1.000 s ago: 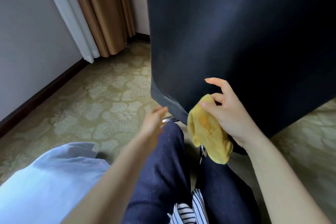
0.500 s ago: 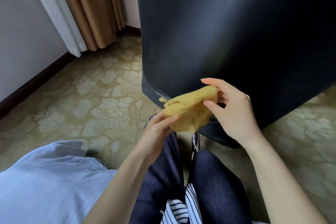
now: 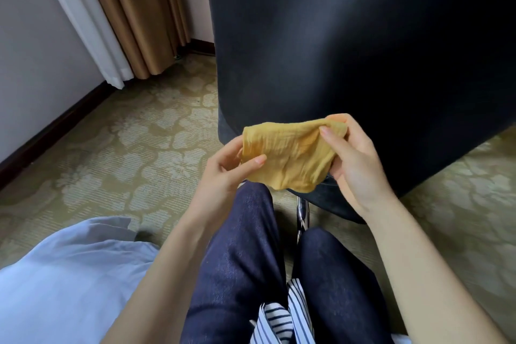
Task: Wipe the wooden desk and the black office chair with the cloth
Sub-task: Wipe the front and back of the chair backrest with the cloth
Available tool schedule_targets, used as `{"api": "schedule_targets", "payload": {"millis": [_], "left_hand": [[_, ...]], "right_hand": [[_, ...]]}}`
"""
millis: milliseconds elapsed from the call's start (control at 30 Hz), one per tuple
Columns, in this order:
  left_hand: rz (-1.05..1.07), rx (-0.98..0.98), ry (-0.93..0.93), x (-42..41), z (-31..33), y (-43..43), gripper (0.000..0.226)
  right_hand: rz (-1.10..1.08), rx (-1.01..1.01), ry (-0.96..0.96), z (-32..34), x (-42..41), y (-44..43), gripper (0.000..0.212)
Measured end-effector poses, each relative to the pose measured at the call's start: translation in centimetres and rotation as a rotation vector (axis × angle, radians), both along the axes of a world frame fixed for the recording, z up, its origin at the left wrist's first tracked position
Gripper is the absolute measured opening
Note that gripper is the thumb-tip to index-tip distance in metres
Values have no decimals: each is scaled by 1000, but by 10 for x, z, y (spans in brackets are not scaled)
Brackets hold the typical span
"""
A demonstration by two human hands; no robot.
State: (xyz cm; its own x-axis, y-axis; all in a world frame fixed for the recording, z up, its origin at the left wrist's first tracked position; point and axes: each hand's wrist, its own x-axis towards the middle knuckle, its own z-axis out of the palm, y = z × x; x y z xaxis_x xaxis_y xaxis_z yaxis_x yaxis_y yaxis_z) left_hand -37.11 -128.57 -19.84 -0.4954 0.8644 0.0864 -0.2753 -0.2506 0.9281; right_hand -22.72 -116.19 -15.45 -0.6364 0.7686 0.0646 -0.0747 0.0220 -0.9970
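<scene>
Right now both hands hold the mustard-yellow crinkled cloth (image 3: 290, 159) spread between them. The left hand (image 3: 223, 173) pinches its left edge between thumb and curled fingers, and the right hand (image 3: 354, 165) pinches the upper right corner under the thumb, fingers curled behind. Just beyond the fingertips stands the broad back of the black office chair (image 3: 349, 50); whether the cloth touches it I cannot tell. The wooden desk is out of sight. Below the knuckles the cloth sags loose above dark denim knees (image 3: 245, 246) and a chrome chair post (image 3: 303, 211). Both grips are thin edge pinches, so a tug while refolding could slip a corner free and drop the cloth onto the patterned carpet (image 3: 139, 153). Pressing with a slack, bunched cloth could also swivel the chair away.
</scene>
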Motion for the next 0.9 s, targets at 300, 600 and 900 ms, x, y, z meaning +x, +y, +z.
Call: {"api": "schedule_targets", "payload": {"millis": [300, 600, 900], "left_hand": [[-134, -81, -161, 12, -11, 7, 43], [64, -205, 149, 18, -9, 11, 48], [57, -222, 254, 26, 6, 12, 50]], "right_hand": [[237, -795, 220, -25, 11, -10, 51], [-114, -868, 265, -43, -1, -26, 55], [187, -728, 370, -50, 5, -27, 57]]}}
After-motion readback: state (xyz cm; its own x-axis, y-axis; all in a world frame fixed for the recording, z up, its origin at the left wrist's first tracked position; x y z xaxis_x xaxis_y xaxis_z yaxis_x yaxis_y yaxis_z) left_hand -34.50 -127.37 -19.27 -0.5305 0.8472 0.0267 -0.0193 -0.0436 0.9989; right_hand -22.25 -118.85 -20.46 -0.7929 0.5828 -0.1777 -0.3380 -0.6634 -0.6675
